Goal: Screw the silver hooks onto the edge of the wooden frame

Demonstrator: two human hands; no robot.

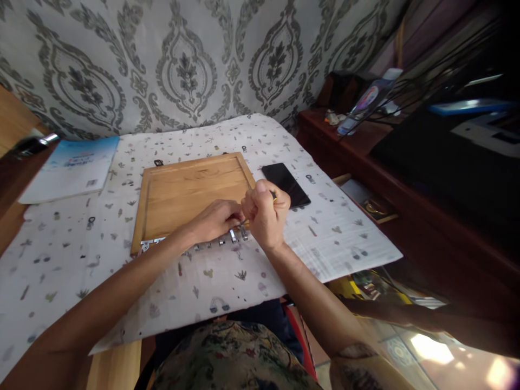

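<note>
A shallow wooden panel with a raised frame (pixel 195 184) lies on the patterned white cloth. Metal fittings (pixel 233 235) stick out along its near edge, and a metal strip (pixel 152 242) shows at its near left corner. My right hand (pixel 266 211) is wrapped in a fist round a screwdriver (pixel 274 196); only the black and yellow handle end and a bit of shaft show. Over the panel's near right corner, my left hand (pixel 219 219) is closed in a pinch beside the shaft. What its fingertips hold is hidden.
A black phone or tablet (pixel 286 185) lies right of the panel. At the left is a blue and white booklet (pixel 77 165). A dark red desk (pixel 325 135) with a bottle (pixel 369 100) and cables stands at the right, above an open drawer (pixel 365 200).
</note>
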